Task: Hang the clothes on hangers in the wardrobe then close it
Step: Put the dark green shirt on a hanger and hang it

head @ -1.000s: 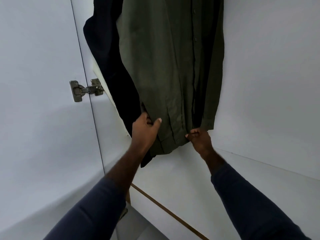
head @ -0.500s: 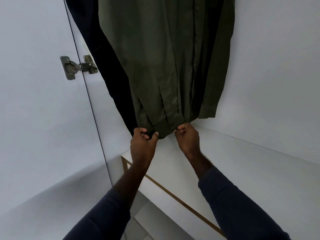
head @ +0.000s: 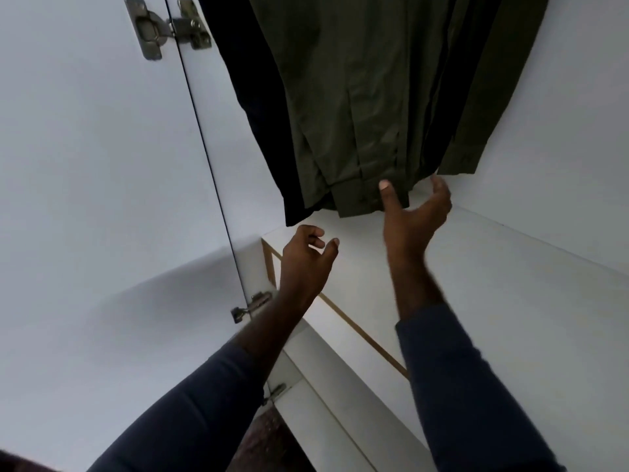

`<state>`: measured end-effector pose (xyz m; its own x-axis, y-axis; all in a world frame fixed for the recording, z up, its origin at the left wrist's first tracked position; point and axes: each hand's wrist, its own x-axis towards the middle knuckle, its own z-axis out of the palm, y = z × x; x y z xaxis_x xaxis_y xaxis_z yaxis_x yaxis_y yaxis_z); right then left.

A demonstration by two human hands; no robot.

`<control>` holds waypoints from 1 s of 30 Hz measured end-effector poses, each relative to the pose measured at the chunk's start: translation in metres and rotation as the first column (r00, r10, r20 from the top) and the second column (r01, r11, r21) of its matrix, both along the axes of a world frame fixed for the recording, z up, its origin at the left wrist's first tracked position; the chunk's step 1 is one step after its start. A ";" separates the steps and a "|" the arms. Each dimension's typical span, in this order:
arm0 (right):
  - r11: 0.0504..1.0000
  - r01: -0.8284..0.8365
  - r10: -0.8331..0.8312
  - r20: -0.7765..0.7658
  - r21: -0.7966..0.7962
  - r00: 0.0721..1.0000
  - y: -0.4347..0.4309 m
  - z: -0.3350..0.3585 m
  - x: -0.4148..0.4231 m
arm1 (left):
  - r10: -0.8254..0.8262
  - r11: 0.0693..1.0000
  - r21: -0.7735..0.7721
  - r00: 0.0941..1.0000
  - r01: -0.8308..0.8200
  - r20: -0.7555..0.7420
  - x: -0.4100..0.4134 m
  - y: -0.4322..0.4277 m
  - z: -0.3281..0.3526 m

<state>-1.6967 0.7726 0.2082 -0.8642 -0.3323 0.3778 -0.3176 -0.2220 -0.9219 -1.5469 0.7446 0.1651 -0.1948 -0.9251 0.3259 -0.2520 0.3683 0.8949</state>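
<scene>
The open white wardrobe door (head: 95, 165) fills the left half of the frame. A white shelf (head: 510, 301) with a wood-coloured front edge spreads across the lower right. The olive-green shirt (head: 357, 97) hangs at top centre inside the wardrobe, its hem just above the shelf. A dark garment (head: 258, 107) hangs against its left side. At centre, the right hand (head: 412, 219) is spread wide, its thumb overlapping the shirt's hem and gripping nothing. The left hand (head: 306, 260), lower and to the left, has loosely curled fingers and is empty. 2 metal hinges (head: 163, 27) sit along the door's edge.
</scene>
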 end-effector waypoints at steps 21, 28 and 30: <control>0.975 -0.186 0.134 0.353 0.119 0.926 0.017 -0.013 0.040 | -0.256 0.956 0.208 0.935 0.207 0.244 0.039 -0.007 0.035; 0.943 -0.227 0.201 0.128 0.245 0.971 0.030 -0.070 0.123 | -0.263 0.961 0.168 0.920 0.221 0.290 0.060 0.004 -0.005; 0.907 -0.273 0.255 0.098 0.320 0.962 0.032 -0.092 0.150 | -0.239 0.969 0.135 0.924 0.206 0.299 0.079 0.010 -0.027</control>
<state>-1.5470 0.8041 0.1164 -0.7433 -0.6484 0.1648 -0.2379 0.0260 -0.9709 -1.4677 0.7542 0.1383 -0.4758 -0.8707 0.1243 -0.4449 0.3602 0.8199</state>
